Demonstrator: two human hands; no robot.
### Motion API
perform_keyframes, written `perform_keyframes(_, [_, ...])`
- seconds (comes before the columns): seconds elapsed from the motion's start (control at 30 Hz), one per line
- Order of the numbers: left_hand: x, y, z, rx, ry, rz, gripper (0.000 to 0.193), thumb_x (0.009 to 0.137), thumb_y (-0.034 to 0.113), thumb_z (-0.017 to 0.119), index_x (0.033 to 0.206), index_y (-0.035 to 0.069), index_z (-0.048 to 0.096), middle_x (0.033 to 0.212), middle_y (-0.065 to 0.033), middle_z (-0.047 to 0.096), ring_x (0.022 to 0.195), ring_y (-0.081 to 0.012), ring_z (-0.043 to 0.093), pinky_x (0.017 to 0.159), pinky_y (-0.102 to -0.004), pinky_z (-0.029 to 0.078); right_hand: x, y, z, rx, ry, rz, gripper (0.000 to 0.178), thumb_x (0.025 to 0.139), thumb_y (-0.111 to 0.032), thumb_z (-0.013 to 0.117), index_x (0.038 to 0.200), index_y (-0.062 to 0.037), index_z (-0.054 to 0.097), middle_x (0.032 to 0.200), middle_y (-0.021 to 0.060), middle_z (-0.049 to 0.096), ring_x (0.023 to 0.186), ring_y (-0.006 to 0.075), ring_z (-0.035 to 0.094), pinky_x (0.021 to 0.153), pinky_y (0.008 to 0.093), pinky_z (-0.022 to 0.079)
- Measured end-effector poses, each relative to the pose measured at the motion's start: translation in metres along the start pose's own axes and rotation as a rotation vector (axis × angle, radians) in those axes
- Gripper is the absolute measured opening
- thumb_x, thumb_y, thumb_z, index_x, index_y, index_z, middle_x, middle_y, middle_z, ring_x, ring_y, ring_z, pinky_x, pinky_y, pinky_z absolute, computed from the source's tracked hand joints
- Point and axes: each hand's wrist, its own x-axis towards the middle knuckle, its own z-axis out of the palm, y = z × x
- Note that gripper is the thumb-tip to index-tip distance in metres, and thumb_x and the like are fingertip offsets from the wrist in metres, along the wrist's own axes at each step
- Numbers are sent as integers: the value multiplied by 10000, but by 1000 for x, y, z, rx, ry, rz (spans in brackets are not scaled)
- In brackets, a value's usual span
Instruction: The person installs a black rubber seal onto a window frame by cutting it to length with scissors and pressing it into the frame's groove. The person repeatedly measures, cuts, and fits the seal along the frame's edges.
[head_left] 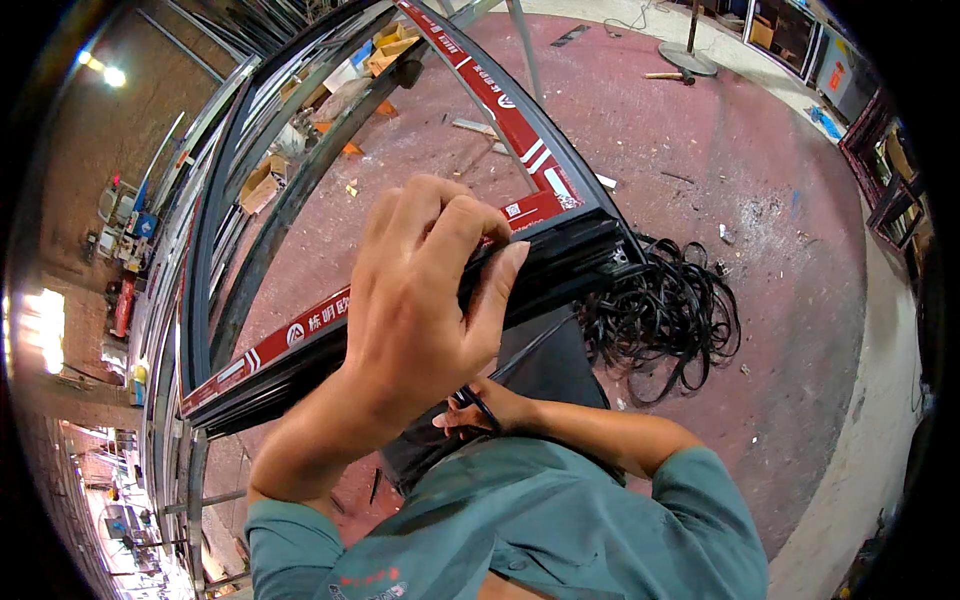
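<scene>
A black window frame (570, 245) with red protective film on its faces stands tilted in front of me. My left hand (415, 285) is on its near bar, fingers curled over the edge and thumb pressed near the groove; whatever lies under the fingertips is hidden. Close to my body, below that bar, my right hand (490, 410) grips a thin black rubber strip (530, 350), which runs up toward the frame. To the right of the frame's corner, a tangled heap of the same black strip (685, 315) hangs or lies loose.
Long metal profiles (165, 300) are racked along the left side. Cardboard boxes (262, 185) and scraps lie beyond the frame. On the reddish floor (780, 400) there are debris bits, a hammer (685, 76) and a round stand base (688, 58) at the far right.
</scene>
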Motion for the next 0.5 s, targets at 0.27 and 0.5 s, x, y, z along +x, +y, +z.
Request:
perform_keyframes(0.27, [7, 3, 6, 97, -97, -75, 388, 887, 367, 738, 984, -1, 660, 948, -183, 664, 848, -375, 661, 727, -446, 514, -3, -2, -2, 7, 7, 4, 450, 862, -362, 812, 691, -50, 537, 688, 92, 661, 576, 156, 641, 504, 290, 492])
perform_keyframes(0.5, [15, 9, 5, 127, -132, -189, 422, 876, 406, 743, 940, -4, 668, 834, -183, 671, 751, -385, 663, 656, -451, 512, -7, -20, 0, -3, -4, 12, 458, 863, -361, 811, 666, -56, 532, 667, 95, 653, 572, 153, 637, 501, 287, 469])
